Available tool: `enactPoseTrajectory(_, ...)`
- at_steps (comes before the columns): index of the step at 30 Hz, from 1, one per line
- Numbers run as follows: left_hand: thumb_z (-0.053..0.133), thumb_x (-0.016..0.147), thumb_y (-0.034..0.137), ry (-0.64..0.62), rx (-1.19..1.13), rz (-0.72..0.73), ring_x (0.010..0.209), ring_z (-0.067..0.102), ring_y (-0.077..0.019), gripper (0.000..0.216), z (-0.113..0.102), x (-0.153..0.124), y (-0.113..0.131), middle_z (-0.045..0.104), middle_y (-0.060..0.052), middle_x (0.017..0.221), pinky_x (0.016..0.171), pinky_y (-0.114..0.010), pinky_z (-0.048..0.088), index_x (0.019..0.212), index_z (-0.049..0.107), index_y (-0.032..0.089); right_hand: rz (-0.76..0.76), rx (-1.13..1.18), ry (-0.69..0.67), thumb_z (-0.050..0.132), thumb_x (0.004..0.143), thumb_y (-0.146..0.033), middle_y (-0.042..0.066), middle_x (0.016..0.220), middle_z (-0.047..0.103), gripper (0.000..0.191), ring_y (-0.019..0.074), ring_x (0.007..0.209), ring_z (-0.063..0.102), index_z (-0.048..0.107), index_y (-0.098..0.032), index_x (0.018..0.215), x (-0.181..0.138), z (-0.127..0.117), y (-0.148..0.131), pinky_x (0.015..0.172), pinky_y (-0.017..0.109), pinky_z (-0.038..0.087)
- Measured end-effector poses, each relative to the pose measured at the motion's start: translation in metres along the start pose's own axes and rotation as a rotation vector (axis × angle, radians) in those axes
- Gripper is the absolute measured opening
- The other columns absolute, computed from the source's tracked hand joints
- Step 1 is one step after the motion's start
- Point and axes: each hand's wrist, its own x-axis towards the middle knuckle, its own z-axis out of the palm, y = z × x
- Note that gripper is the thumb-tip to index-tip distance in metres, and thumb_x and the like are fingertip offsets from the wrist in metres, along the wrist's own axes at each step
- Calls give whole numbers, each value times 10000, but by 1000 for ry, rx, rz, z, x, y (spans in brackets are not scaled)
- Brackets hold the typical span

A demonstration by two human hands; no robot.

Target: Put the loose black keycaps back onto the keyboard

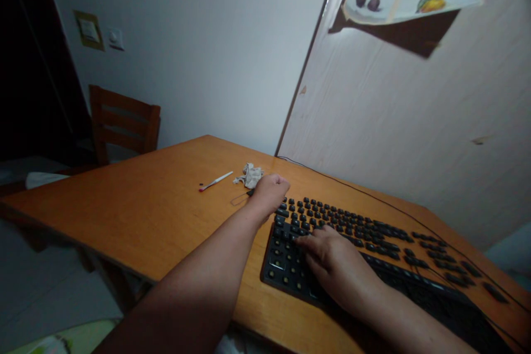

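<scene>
A black keyboard point(277, 283) lies near the table's front edge, its left part showing bare switches where no keycaps sit. My right hand point(329, 254) rests over its upper left part, with bent fingers touching the top rows. Whatever those fingertips hold is hidden. My left hand point(271, 191) is closed, above the table by the left end of the rows of loose black keycaps point(327, 213). Its fingertips face away from me, so anything in them is out of sight. A thin wire loop point(237, 199) with a dark end lies beside the left wrist, partly covered by it.
Left of my hands are a crumpled grey cloth point(251, 176), a white brush point(218, 180) with a reddish tip and a small dark piece point(201, 184). A black cable point(352, 181) runs along the wall. A wooden chair point(124, 121) stands past the table's left side.
</scene>
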Motion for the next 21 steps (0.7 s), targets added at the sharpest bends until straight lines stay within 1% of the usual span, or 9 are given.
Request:
enactPoseTrajectory(7, 579, 723, 312, -11, -20, 8, 529, 438, -117, 152, 1, 2, -3, 496, 36, 542, 515, -235, 329, 654, 582, 177, 1, 7, 18, 514, 863, -102, 50, 869, 660, 287, 219, 884, 525, 733, -221, 1006, 2, -1, 1, 779, 320, 404)
enactPoseTrajectory(12, 582, 724, 320, -16, -19, 3, 522, 442, -117, 159, 1, 3, -5, 499, 34, 542, 499, -232, 309, 654, 574, 178, 13, 26, 36, 510, 862, -95, 59, 873, 662, 302, 223, 901, 534, 733, -210, 1030, 1, 0, 0, 793, 321, 418)
enactPoseTrajectory(21, 589, 715, 314, 10, -25, 8, 529, 444, -118, 157, 1, 1, -1, 502, 32, 538, 510, -232, 318, 645, 584, 174, 7, 22, 59, 518, 860, -103, 51, 849, 671, 278, 226, 877, 550, 735, -219, 990, 0, 0, 1, 776, 333, 436)
